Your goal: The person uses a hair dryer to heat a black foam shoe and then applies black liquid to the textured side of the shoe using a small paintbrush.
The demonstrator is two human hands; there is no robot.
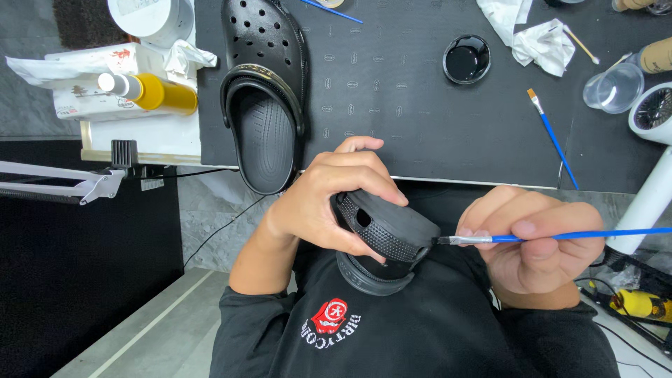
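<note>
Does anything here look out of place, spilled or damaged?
One oddity: the black perforated foam clog lying on the black work mat overhangs the mat's near edge at the heel. The crumpled white tissues look used. Nothing appears spilled or damaged.

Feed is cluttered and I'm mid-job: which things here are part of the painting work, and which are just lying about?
In use:
- black clog, gripped by the left hand
- blue-handled brush, in the right hand, bristles at the clog's side
- dish of black paint

Lying about:
- second black clog
- spare blue brush
- yellow bottle
- clear plastic cup
- crumpled wipes
</note>
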